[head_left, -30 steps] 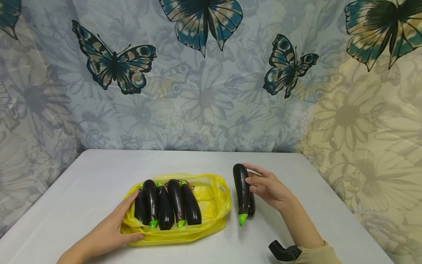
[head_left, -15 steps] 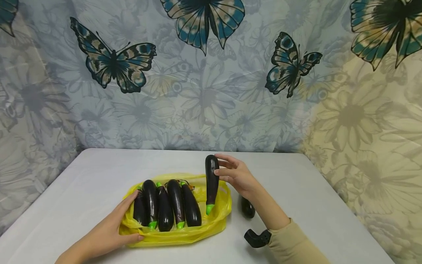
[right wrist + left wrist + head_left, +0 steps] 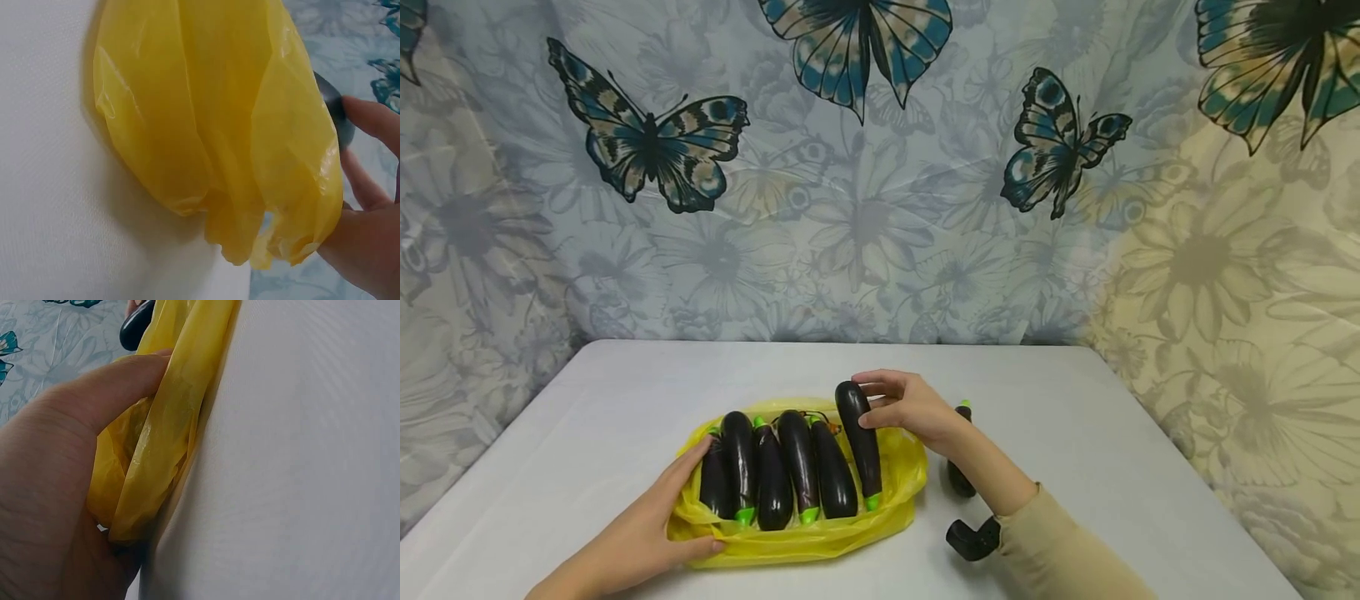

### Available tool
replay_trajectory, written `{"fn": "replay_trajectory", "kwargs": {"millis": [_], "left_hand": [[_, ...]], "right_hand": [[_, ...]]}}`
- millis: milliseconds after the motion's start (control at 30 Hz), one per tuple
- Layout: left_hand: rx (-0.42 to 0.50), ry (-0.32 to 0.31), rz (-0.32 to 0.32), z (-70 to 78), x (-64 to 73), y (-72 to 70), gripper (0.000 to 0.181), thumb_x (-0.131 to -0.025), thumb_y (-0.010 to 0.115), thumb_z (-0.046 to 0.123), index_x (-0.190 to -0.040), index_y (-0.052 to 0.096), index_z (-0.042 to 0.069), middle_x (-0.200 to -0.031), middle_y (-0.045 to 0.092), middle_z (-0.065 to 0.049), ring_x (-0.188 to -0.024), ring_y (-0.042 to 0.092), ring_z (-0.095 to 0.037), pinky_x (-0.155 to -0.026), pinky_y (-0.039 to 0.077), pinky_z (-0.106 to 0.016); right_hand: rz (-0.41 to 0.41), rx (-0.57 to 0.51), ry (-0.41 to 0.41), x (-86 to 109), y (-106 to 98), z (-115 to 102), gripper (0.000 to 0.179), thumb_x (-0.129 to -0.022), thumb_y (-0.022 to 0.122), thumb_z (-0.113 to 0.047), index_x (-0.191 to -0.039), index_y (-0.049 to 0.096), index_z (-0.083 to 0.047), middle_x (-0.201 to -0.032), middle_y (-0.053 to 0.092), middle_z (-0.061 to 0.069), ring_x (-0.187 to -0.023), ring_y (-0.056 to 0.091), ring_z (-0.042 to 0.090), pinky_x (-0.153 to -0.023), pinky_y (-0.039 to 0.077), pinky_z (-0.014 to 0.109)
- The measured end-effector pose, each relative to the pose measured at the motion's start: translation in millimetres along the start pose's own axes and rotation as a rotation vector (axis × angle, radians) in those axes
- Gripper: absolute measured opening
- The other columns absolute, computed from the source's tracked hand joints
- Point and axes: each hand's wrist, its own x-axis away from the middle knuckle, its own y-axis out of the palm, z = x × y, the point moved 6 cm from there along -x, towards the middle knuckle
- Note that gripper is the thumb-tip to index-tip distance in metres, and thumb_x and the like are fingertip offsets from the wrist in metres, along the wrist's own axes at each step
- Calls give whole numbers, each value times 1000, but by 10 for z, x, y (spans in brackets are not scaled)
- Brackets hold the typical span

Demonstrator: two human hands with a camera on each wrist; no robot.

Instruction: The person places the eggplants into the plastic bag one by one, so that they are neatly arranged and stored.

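In the head view my right hand pinches the upper, rounded end of a glossy dark eggplant. This eggplant leans with its green stem end down inside the yellow plastic bag, at the right of a row of several eggplants. My left hand grips the bag's left side, thumb at the front and fingers at the back. The left wrist view shows the thumb against the folded plastic. In the right wrist view, the bag hides most of the held eggplant.
Another eggplant lies on the white table right of the bag, partly behind my right forearm. A black curved device sits at the right sleeve. A butterfly-patterned cloth hangs behind the table.
My right hand has carried the eggplant left from beside the other loose one, over the bag's right side, and lowered it next to the row. The left hand has stayed on the bag.
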Motion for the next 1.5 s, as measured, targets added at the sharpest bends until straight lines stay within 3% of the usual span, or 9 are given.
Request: {"fn": "replay_trajectory", "kwargs": {"millis": [333,567,1233,1500], "left_hand": [[-1,7,8,-5,-13,4,113,-75,78,59,-160,10,26,-159,17,-18,-138,26,-48,-98,33,-71],[4,-3,2,2,-11,6,114,-75,78,59,-159,9,26,-160,16,-17,-139,25,-47,-98,32,-71],[4,4,8,20,12,-8,114,-75,79,58,-159,10,27,-159,17,-17,-138,26,-47,-98,33,-70],[6,7,12,23,14,-10,114,-74,79,58,-159,10,26,-159,17,-17,-138,26,-47,-99,32,-70]], "right_hand": [[-34,-3,74,-35,63,66,53,-78,79,-3,-129,64,-7,-123,63,14,-100,66,29,-85,56,41],[-36,78,78,-51,99,126,49,-79,79,-6,-127,66,-7,-117,65,12,-97,66,26,-83,56,41],[103,74,220,-61,60,294,38,-79,81,-3,-116,71,1,-106,71,12,-94,68,23,-83,56,37],[117,275,167,-60,88,189,36,-77,84,-10,-112,75,-5,-104,72,5,-102,61,21,-96,48,44]]}}
